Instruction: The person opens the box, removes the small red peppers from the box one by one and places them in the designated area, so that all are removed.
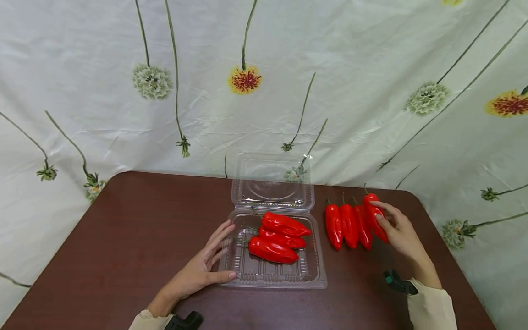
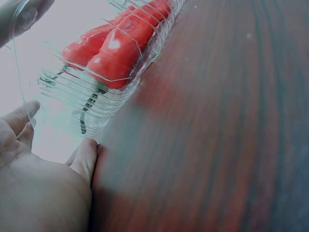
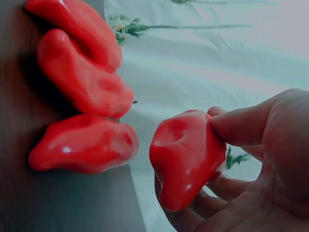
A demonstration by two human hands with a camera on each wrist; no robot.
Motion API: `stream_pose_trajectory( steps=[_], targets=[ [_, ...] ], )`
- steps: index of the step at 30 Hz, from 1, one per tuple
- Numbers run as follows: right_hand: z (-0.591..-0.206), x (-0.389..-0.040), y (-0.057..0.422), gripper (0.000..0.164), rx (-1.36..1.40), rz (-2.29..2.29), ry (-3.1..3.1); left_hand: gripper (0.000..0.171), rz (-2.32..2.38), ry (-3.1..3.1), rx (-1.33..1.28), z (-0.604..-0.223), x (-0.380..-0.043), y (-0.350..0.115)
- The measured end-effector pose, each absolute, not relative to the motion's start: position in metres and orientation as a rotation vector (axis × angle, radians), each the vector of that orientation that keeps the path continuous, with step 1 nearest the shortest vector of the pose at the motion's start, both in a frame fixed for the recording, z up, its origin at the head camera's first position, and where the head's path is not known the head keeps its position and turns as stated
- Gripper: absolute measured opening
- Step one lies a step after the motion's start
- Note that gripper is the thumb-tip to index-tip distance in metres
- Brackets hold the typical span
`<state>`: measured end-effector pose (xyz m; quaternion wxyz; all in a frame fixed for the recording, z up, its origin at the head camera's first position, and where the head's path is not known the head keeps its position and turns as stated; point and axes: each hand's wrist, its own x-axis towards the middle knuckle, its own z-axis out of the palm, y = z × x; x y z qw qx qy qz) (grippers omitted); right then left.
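Observation:
A red pepper point(image 1: 375, 219) with a thin stem is pinched between the thumb and fingers of my right hand point(image 1: 400, 231). In the right wrist view this pepper point(image 3: 188, 154) stands apart from the other peppers. My left hand point(image 1: 202, 263) has its fingers and thumb spread along the left side of a clear plastic clamshell box point(image 1: 272, 280). Three red peppers point(image 1: 273, 250) lie across the tray, stems to the left. In the left wrist view, the thumb tip meets the low corner of the box point(image 2: 108, 113).
Three more red peppers point(image 1: 349, 227) lie side by side on the dark wooden table point(image 1: 136, 229), between the box and my right hand. The box's lid point(image 1: 274, 183) stands raised at the back. Behind the table hangs a pale flowered cloth point(image 1: 198, 101).

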<state>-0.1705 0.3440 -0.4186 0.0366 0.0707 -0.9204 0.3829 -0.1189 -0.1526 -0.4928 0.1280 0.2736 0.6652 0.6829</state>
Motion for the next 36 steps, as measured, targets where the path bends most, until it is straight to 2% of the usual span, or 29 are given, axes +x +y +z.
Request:
stream_pose_trajectory(
  steps=[15, 36],
  targets=[
    [-0.437, -0.175, 0.363, 0.044, 0.011, 1.119, -2.936, 0.096, 1.977, 1.928, 0.795, -0.494, -0.119, -0.150],
    [-0.451, -0.180, 0.363, 0.046, 0.093, 1.051, -2.964, 0.095, 1.979, 1.941, 0.796, -0.494, -0.121, -0.152]
  ],
)
